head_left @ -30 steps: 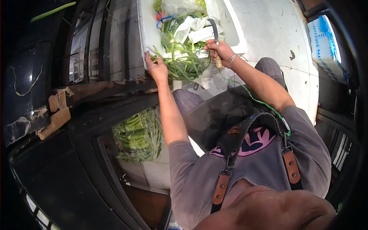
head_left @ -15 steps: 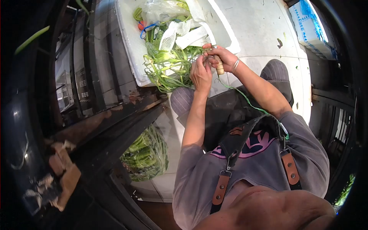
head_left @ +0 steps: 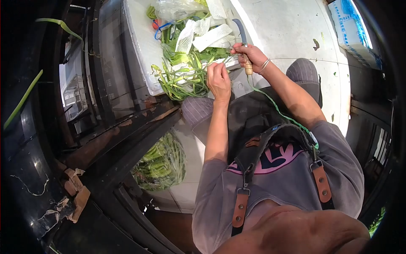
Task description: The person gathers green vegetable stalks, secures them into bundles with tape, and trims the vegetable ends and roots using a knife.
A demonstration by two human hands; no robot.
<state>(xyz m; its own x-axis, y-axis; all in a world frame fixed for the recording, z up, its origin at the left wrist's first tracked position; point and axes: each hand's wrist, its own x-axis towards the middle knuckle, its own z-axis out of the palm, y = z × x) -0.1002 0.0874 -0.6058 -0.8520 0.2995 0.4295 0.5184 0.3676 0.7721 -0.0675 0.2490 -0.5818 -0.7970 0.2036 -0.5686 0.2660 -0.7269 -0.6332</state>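
My right hand [head_left: 253, 57] is wrapped round the wooden handle of a curved knife [head_left: 248, 67], its dark blade pointing up and away from me. A green cord [head_left: 275, 103] hangs from the handle's end. My left hand [head_left: 219, 81] is closed beside a loose bundle of thin green stalks [head_left: 182, 82] with pale bud tips; the fingertips curl out of view, and what they hold cannot be made out. The stalks lie over the near edge of a white foam box [head_left: 141, 51], which also contains leafy greens, white mesh netting [head_left: 213, 37] and a clear plastic bag [head_left: 177, 10].
A bagged bunch of green vegetables [head_left: 163, 163] lies on the floor below left. Dark metal framework [head_left: 114, 139] with torn cardboard [head_left: 77, 192] stands at the left. A white and blue box [head_left: 353, 31] is at the upper right. My knees flank the apron.
My left hand has moved right from the box's left side, met my right hand, then drawn slightly apart. The stalks have shifted left. The knife blade shows again.
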